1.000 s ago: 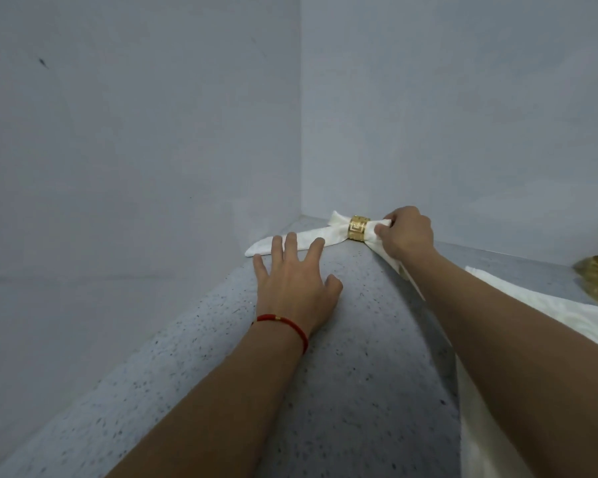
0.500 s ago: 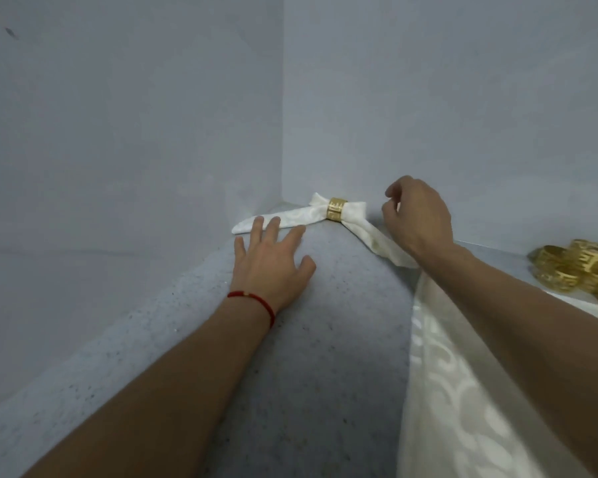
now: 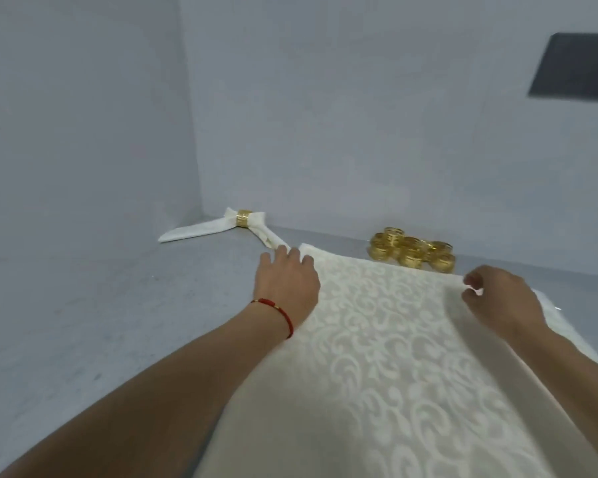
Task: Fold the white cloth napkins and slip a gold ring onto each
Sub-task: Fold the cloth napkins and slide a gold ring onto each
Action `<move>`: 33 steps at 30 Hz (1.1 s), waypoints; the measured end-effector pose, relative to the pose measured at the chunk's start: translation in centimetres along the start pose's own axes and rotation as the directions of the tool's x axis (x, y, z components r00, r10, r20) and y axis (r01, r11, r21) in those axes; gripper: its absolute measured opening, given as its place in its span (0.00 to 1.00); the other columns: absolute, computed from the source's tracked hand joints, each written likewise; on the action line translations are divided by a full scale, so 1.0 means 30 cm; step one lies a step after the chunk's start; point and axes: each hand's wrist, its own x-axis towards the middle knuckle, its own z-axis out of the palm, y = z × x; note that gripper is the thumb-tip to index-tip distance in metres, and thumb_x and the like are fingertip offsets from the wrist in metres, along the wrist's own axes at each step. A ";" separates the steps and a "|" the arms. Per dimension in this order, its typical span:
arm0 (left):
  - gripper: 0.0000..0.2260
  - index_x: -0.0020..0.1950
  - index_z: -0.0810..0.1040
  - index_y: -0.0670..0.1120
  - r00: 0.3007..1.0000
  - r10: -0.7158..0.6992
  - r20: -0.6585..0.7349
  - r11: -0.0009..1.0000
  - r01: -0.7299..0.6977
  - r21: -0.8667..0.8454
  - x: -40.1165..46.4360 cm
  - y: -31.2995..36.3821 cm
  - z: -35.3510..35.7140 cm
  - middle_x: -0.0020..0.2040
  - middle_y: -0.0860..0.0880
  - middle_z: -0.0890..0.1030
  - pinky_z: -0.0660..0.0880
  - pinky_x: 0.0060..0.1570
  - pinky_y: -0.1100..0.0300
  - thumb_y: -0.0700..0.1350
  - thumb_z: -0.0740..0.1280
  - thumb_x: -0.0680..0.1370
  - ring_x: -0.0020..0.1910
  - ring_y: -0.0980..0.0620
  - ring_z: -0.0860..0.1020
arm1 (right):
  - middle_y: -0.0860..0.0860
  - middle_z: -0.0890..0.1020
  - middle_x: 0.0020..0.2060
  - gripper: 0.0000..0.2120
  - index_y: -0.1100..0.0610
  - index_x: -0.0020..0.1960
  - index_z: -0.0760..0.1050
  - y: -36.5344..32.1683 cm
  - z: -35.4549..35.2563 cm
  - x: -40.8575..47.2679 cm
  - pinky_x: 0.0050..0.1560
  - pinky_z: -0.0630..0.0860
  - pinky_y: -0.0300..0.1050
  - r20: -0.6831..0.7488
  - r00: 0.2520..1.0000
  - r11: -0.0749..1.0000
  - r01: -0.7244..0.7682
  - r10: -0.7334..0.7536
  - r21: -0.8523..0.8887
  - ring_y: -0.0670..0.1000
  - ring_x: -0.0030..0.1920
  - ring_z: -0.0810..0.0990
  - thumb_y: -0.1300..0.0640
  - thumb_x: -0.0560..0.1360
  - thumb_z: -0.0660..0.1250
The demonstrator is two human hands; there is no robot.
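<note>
A flat white napkin (image 3: 404, 357) with a leaf pattern lies spread in front of me. My left hand (image 3: 287, 288) rests on its far left corner, fingers closing on the edge. My right hand (image 3: 497, 298) pinches the far right edge between thumb and fingers and lifts it slightly. A folded napkin (image 3: 204, 231) with a gold ring (image 3: 244, 219) around it lies in the far corner of the counter. A heap of several loose gold rings (image 3: 411, 253) sits against the back wall, just beyond the flat napkin.
The grey speckled counter (image 3: 101, 322) runs into a corner of two pale walls. A dark rectangle (image 3: 577, 65) is on the right wall, high up. More white cloth (image 3: 549, 308) shows under the napkin at the right.
Both hands pulled back from the ringed napkin in the corner and moved right onto the flat napkin. The right hand now pinches its far edge. My view swung right and down.
</note>
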 end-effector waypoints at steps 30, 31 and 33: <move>0.12 0.62 0.68 0.42 0.970 0.004 0.241 1.000 -0.001 -0.014 -0.122 0.238 -0.132 0.53 0.44 0.77 0.67 0.42 0.55 0.39 0.60 0.78 0.52 0.43 0.77 | 0.55 0.75 0.35 0.02 0.57 0.53 0.62 0.314 -0.201 -0.237 0.34 0.69 0.51 0.024 0.990 0.986 0.138 -0.137 -0.095 0.58 0.33 0.73 0.62 0.83 0.54; 0.12 0.62 0.68 0.43 0.972 -0.010 0.233 1.000 0.016 -0.023 -0.117 0.244 -0.134 0.53 0.44 0.77 0.67 0.42 0.55 0.39 0.60 0.78 0.52 0.43 0.77 | 0.56 0.75 0.37 0.02 0.57 0.55 0.64 0.322 -0.213 -0.249 0.36 0.71 0.52 0.049 0.993 0.992 0.111 -0.108 -0.066 0.57 0.35 0.74 0.60 0.84 0.55; 0.14 0.65 0.68 0.43 0.969 -0.036 0.244 0.990 0.067 -0.120 -0.099 0.252 -0.146 0.53 0.43 0.78 0.68 0.43 0.54 0.39 0.58 0.79 0.50 0.43 0.76 | 0.56 0.79 0.40 0.08 0.56 0.60 0.68 0.330 -0.248 -0.293 0.43 0.76 0.54 0.128 0.990 0.998 0.052 -0.058 0.047 0.58 0.41 0.77 0.53 0.85 0.57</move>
